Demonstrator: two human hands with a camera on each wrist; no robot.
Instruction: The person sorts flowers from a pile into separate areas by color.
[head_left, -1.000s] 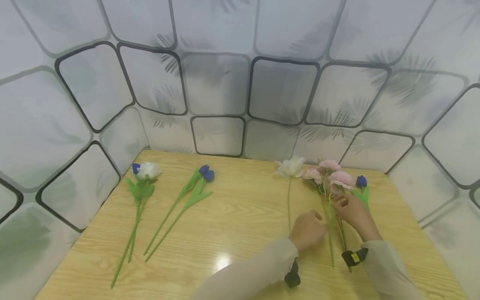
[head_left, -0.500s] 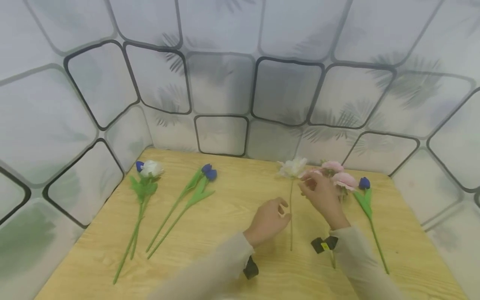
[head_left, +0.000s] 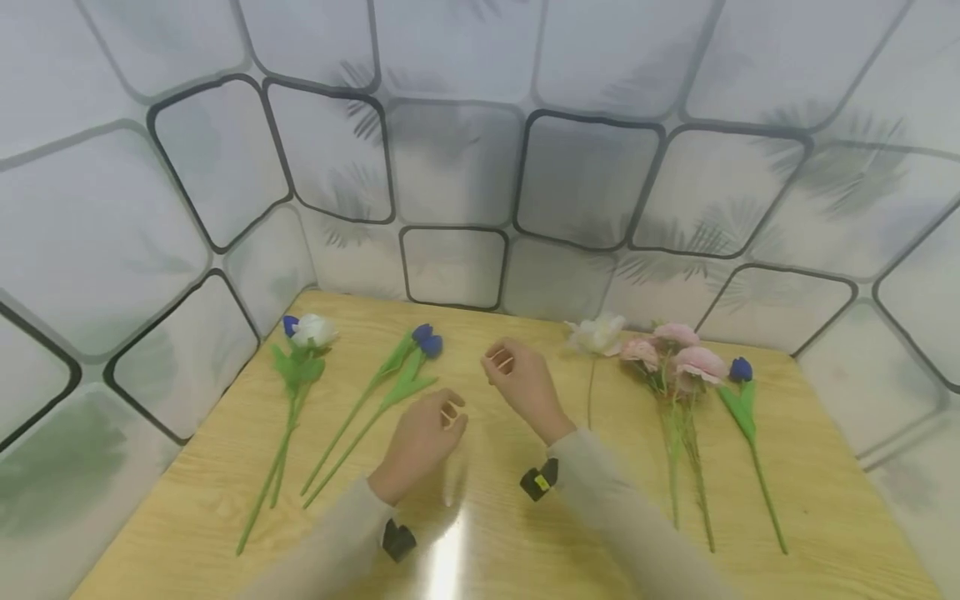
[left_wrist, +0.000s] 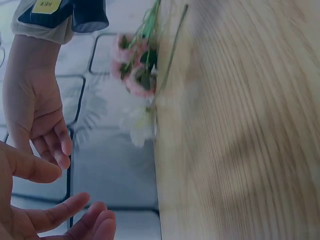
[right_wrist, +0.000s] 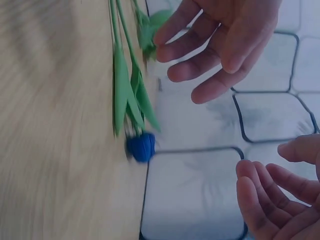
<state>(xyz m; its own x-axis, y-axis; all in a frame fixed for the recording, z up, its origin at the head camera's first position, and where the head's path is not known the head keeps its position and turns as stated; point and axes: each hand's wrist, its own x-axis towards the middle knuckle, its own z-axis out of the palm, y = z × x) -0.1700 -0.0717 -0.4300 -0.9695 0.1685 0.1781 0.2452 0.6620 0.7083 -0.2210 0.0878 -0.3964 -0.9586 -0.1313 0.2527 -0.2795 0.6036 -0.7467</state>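
Note:
Above the middle of the table, my left hand [head_left: 422, 442] hangs with loosely bent fingers and nothing in them. My right hand [head_left: 525, 385] hovers farther back to its right, also holding nothing, its fingers relaxed. Nearest the left hand lie two blue tulips [head_left: 426, 340] with green leaves, side by side; one tulip head [right_wrist: 141, 146] shows in the right wrist view. To the right of the right hand lies a single white flower [head_left: 597, 335] on a thin stem, partly behind the right forearm. Both hands are apart from every flower.
At the left of the wooden table [head_left: 495, 517], a white rose [head_left: 313, 331] and a blue tulip lie with crossed stems. On the right are several pink flowers [head_left: 699, 365] and another blue tulip [head_left: 741, 370]. A patterned curtain wall [head_left: 457, 167] borders the table's back and sides.
Both hands have moved left, from the pink flowers and past the white flower to the middle of the table. The pink flowers now lie uncovered; the head view has shifted slightly.

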